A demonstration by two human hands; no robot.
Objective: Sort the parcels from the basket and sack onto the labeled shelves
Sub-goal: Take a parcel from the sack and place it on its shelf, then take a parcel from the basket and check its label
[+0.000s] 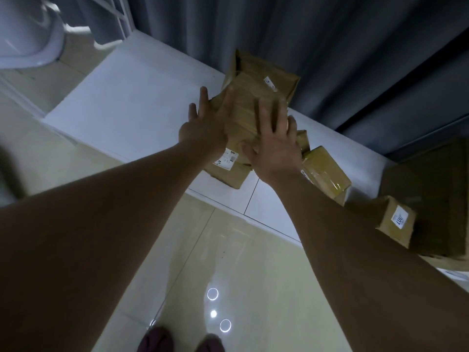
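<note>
A brown taped parcel (pixel 247 111) lies on top of other cardboard parcels on the white shelf top (pixel 121 102). My left hand (pixel 205 125) lies against its left side with fingers straight and spread. My right hand (pixel 275 146) rests flat on its right part, fingers straight. Under it sits a carton with a white label (pixel 228 171). Behind it stands a larger brown box (pixel 264 74). To the right are a tape-wrapped parcel (pixel 326 171) and a small box labelled 007 (pixel 396 219).
A large dark cardboard box (pixel 436 196) stands at the right edge. Grey curtains (pixel 330 47) hang behind the shelf. A white rack (pixel 111 19) and a white rounded object (pixel 28 34) are at the top left. Glossy tiled floor (pixel 228 262) lies below, my feet at the bottom.
</note>
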